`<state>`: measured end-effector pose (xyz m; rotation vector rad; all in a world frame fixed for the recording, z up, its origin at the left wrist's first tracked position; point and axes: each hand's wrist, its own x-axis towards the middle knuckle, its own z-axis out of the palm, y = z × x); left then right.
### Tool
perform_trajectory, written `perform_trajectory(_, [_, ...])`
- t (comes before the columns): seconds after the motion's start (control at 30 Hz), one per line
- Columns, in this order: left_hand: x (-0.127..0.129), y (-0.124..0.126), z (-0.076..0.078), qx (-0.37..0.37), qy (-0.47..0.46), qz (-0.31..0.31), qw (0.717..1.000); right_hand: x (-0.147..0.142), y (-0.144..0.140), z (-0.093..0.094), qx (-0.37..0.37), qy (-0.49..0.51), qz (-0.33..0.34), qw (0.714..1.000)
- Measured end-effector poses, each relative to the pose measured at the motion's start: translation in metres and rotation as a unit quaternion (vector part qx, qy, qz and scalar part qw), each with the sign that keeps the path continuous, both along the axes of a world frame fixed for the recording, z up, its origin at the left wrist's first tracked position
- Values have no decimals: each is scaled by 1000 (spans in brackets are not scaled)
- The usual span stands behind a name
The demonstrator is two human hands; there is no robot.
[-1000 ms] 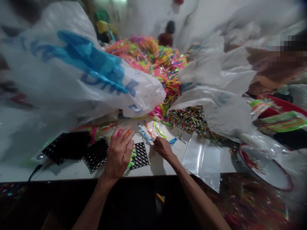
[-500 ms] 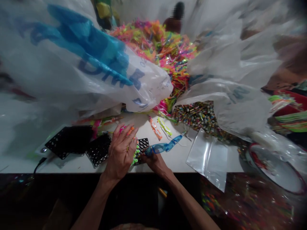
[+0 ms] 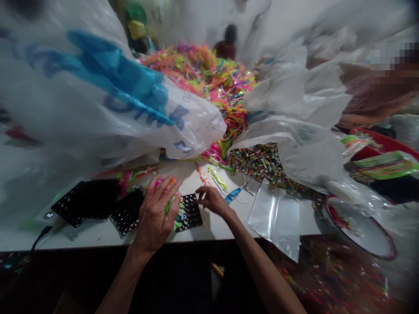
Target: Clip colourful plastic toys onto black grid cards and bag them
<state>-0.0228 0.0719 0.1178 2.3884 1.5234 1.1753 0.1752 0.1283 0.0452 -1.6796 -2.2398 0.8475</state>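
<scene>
My left hand (image 3: 157, 211) lies, fingers spread and slightly curved, over bright pink, orange and green strips (image 3: 178, 218) at the left part of a black perforated tray (image 3: 192, 213). Some strips poke out between its fingers, and the palm side is hidden. My right hand (image 3: 213, 199) hovers just right of the tray, its fingers bent and apart, with nothing visible in them. Behind its wrist a blue translucent plastic piece (image 3: 233, 196) lies on the white table. An orange strip (image 3: 201, 174) and a yellow-green strip (image 3: 217, 178) lie beyond the right hand.
More black trays (image 3: 88, 200) lie at the left. White plastic bags (image 3: 196, 126) surround a large heap of neon strips (image 3: 209, 78). Small patterned pieces (image 3: 257, 159) spill at the right, near a clear bag (image 3: 275, 213) and a red-rimmed bowl (image 3: 363, 226). Another person's blurred arm shows at upper right.
My right hand has let go of the blue plastic piece and lifted off the tray, slightly up and right. The left hand stays over the strips. The whole view has shifted a little.
</scene>
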Motion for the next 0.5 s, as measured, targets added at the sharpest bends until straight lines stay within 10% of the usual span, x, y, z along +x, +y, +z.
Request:
perform_trajectory(0.1, [-1, -1, -1, 0, 3, 0, 1000, 10, 53, 2, 99, -125, -99, 982])
perform_trajectory(0.23, [1, 1, -3, 11, 17, -5, 1000, 0, 98, -1, 180, -216, 22, 959])
perform_trajectory(0.5, [2, 2, -1, 5, 5, -4, 1000, 27, 73, -16, 172, -227, 124, 950])
